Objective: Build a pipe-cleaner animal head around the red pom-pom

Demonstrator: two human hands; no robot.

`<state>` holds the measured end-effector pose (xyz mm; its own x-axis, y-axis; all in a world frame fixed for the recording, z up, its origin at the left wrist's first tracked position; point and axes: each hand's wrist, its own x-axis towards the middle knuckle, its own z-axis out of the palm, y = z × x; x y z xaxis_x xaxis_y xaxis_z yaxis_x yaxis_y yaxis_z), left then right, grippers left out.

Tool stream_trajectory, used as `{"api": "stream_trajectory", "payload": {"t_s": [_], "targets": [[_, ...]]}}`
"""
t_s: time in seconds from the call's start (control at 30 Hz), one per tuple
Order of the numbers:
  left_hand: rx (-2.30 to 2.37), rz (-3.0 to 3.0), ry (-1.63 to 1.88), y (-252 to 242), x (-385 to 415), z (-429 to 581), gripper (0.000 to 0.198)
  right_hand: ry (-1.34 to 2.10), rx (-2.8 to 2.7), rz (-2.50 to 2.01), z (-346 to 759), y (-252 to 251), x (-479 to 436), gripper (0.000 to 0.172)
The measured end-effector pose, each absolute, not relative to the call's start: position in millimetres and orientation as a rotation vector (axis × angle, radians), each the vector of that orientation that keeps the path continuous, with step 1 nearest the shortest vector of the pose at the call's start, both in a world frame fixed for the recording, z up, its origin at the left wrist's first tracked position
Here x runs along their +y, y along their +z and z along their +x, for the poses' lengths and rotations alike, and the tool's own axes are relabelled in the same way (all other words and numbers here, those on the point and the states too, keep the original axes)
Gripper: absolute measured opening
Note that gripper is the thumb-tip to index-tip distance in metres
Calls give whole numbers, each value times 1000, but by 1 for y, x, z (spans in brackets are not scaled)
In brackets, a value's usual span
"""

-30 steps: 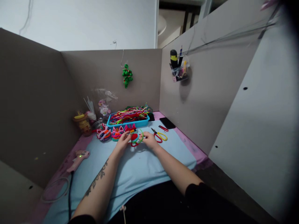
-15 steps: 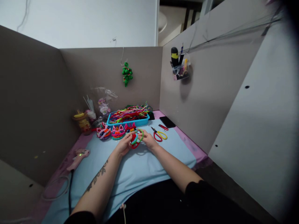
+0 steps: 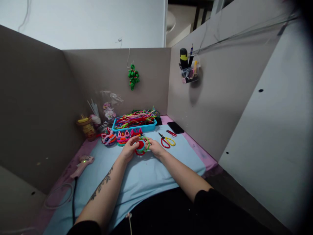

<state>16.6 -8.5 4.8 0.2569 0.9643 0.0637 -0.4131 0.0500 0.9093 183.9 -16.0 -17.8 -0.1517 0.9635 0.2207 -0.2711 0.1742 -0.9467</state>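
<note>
Both hands meet in front of the blue tray (image 3: 146, 129) full of bright fuzzy sticks. The left hand (image 3: 127, 150) and the right hand (image 3: 155, 148) each pinch one side of a small fuzzy craft piece (image 3: 141, 146), red with a green ring around it. It is held just above the light blue mat (image 3: 146, 176). Three finished fuzzy faces (image 3: 121, 137) sit just in front of the tray. The scissors (image 3: 166, 141) lie to the right of the tray's front. A pink glue gun (image 3: 81, 164) lies well to the left of the tray.

Fuzzy pipe-cleaner piece (image 3: 141, 145), matt cloth (image 3: 146, 176)
</note>
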Motion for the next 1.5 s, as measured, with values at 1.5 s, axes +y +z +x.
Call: {"api": "stream_trajectory", "payload": {"t_s": [1.5], "targets": [[598, 658, 1274, 1, 2, 12, 29, 781, -1429, -954, 192, -10, -17, 48]]}}
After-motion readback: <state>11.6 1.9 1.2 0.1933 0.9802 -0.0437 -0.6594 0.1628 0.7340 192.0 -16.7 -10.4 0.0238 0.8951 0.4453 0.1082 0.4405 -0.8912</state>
